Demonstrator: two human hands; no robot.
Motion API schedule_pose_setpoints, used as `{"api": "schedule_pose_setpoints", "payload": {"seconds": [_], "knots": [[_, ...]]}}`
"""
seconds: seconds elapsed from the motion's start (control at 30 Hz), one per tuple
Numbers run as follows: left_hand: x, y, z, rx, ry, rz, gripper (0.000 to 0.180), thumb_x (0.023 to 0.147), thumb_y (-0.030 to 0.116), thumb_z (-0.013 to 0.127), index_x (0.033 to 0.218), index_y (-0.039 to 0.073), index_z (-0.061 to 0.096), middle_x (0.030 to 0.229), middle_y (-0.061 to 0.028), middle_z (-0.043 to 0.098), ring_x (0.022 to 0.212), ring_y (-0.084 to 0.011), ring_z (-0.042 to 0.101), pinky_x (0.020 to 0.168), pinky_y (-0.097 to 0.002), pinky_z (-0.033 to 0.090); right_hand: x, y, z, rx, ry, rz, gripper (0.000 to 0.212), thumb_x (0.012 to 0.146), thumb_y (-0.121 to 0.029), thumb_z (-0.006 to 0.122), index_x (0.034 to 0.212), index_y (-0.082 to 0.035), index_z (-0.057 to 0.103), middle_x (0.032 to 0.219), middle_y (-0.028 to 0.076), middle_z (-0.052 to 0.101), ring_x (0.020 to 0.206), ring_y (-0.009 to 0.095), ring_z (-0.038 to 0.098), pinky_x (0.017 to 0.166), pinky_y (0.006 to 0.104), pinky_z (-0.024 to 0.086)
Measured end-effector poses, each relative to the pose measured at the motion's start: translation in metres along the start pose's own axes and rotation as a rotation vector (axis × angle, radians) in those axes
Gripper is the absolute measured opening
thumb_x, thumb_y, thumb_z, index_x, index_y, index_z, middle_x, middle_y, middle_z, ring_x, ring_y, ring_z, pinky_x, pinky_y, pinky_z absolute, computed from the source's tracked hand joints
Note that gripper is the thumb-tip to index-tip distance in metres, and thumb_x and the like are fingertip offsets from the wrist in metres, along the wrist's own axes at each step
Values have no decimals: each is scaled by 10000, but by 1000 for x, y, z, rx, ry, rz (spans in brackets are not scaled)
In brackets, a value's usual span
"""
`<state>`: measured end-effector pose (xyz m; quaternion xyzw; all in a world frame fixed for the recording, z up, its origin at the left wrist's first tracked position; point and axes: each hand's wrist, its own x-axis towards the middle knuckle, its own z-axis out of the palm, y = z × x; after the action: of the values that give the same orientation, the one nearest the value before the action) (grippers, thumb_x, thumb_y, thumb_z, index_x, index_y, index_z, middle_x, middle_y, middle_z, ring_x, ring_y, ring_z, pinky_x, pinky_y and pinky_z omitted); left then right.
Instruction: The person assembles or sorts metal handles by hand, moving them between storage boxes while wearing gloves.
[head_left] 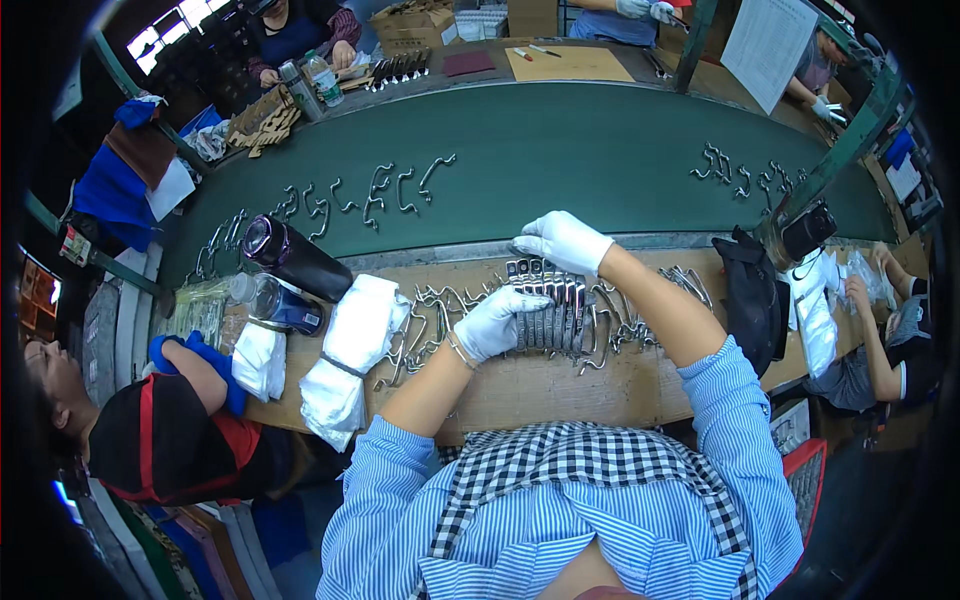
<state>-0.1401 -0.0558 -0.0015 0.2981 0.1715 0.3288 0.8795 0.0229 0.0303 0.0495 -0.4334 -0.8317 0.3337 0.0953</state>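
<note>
My left hand (492, 325), in a white glove, is closed round the near-left side of a tight row of shiny metal pieces (552, 325). These stand side by side, with bright rounded upper ends and darker, patterned lower parts; their exact kind I cannot make out. Just beyond the row, my right hand (566, 243), also gloved in white, has its fingers bent and pressed together over the pieces' far ends. Whatever its fingertips pinch is mostly hidden. Loose bent metal rods (425, 310) lie heaped on the cardboard-covered bench (625, 395) on both sides of the row.
Beyond the bench runs a green conveyor belt (560, 180) carrying scattered bent rods (378, 195). A black bottle (295, 258) and white cloth bundle (350, 350) stand at left, a black bag (752, 300) at right. Co-workers sit at both sides (190, 430) and across the belt.
</note>
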Motion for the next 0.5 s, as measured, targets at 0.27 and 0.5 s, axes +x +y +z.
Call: {"api": "schedule_pose_setpoints", "payload": {"seconds": [0.27, 0.5], "knots": [[6, -5, -12, -115, 1, 17, 478, 901, 199, 564, 1303, -46, 480, 1232, -209, 595, 1083, -345, 625, 932, -511, 512, -2, 7, -4, 228, 201, -5, 396, 914, -375, 563, 967, -7, 701, 914, 175, 697, 799, 293, 669, 781, 378, 521], [12, 26, -14, -525, 107, 212, 493, 917, 156, 486, 1345, -76, 409, 1364, -284, 458, 1245, -436, 477, 1054, -596, 376, -41, 48, -6, 756, 248, 142, 453, 962, -380, 524, 1150, 27, 593, 1011, 126, 695, 867, 185, 680, 746, 304, 551]]}}
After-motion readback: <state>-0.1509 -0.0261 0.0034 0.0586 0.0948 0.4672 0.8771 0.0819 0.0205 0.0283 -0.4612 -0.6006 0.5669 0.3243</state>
